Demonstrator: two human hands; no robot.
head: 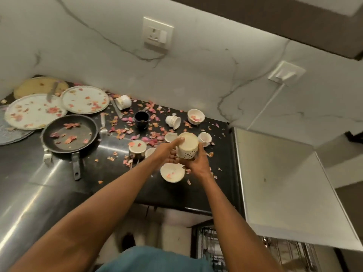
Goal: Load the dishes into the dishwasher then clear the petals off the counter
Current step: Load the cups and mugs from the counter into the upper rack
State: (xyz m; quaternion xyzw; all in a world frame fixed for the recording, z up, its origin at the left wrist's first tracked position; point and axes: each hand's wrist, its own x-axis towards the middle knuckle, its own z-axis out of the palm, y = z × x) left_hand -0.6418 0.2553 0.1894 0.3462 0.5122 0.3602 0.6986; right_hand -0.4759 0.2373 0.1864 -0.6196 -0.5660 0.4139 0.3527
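1. While both hands are meeting above the counter's right half, they are holding one cream cup (187,146), base up, with a dark flower print near its rim; it is hanging just over the dishes, touching none.
2. Right hand (197,161) is gripping the cup's lower part, fingers curled round it. Left hand (169,151) is lying against the cup's left side with the thumb stretched up to the base edge; fingers are only partly showing, so I cannot tell how far they are closing.
3. Black counter (220,165) is carrying pink and orange petals (135,132), too many to count, thickest mid-counter.
4. Count: two white plates (84,100) with petals on them, one black frying pan (68,133) with petals inside, one dark cup (141,118), and roughly nine pale cups and bowls, one bowl (172,172) sitting directly below the hands.
5. Dishwasher rack (212,250) is showing at bottom right, below the counter edge.
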